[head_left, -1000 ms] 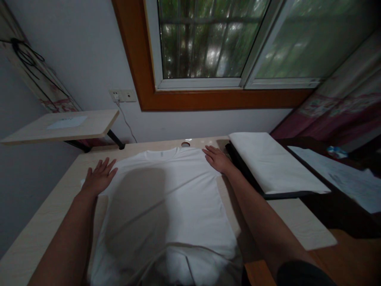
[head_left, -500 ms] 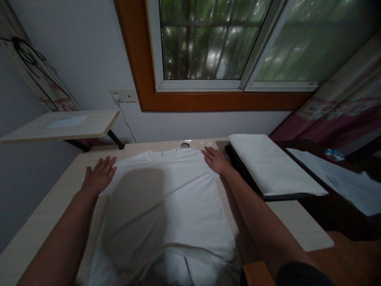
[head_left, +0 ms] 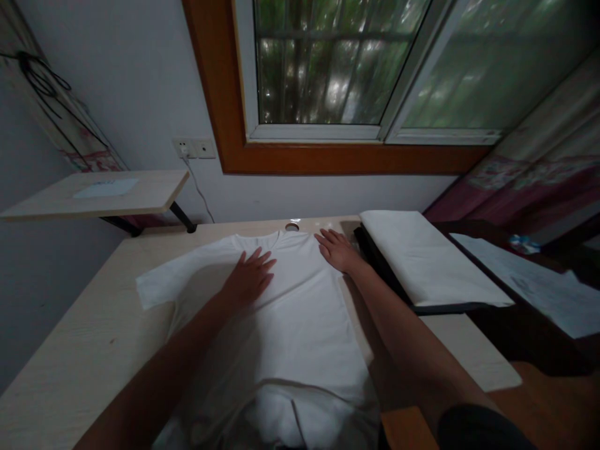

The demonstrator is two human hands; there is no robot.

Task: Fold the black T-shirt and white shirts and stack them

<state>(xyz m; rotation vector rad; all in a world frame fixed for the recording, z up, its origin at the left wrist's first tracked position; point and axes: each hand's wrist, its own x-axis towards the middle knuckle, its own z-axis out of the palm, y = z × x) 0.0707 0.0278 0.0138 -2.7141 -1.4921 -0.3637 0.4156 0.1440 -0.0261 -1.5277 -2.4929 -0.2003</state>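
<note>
A white short-sleeved T-shirt (head_left: pixel 295 325) lies spread out on the pale wooden table (head_left: pixel 84 325), its collar toward the wall. My left hand (head_left: pixel 248 276) is over the upper chest, just below the collar, with fingers spread and palm down. At the right shoulder and sleeve my right hand (head_left: pixel 338 250) rests flat on the fabric, fingers apart, covering most of that sleeve. The left sleeve lies stretched out and uncovered. Toward me the lower part of the shirt is bunched in folds, and my left forearm hides part of its left side.
On the right a white folded cloth (head_left: pixel 431 259) sits on something black. A small raised shelf (head_left: pixel 154 194) with a paper sheet stands at the back left. Behind the table are a wall socket (head_left: pixel 193 148) with a plugged cable and a window. A printed sheet (head_left: pixel 525 281) lies farther right.
My left hand has moved right, from the left sleeve onto the chest below the collar, uncovering that sleeve. My right hand has stayed at the right shoulder.
</note>
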